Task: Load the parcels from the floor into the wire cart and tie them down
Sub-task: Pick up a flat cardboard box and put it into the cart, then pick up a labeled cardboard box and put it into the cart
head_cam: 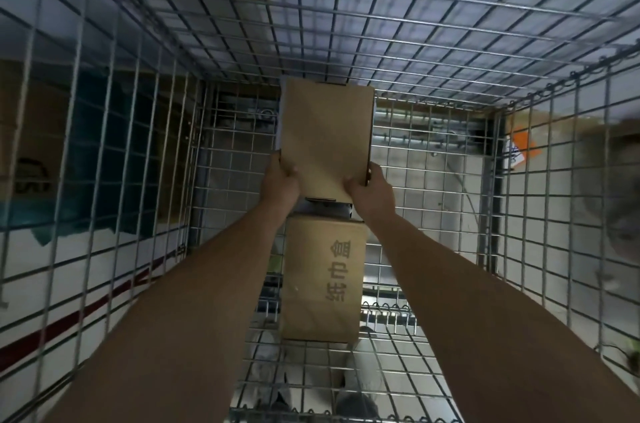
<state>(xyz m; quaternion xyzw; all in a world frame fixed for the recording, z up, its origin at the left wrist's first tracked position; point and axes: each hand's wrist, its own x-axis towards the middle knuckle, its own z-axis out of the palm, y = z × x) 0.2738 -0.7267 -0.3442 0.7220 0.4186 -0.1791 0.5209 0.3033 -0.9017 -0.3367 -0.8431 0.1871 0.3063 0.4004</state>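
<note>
Both hands, left hand (281, 180) and right hand (370, 188), grip the plain box (327, 138) mid-frame; best set it flush beyond the printed box (323, 277) on the cart floor (408, 180).

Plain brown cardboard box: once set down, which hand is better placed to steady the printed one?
Probably the right hand: it grips the plain brown cardboard box nearest the printed cardboard box; the left hand grips farther up.

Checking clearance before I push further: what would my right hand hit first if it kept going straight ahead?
The right hand grips the plain box; past its edge, the cart's wire mesh comes next, though depth is unclear.
</note>
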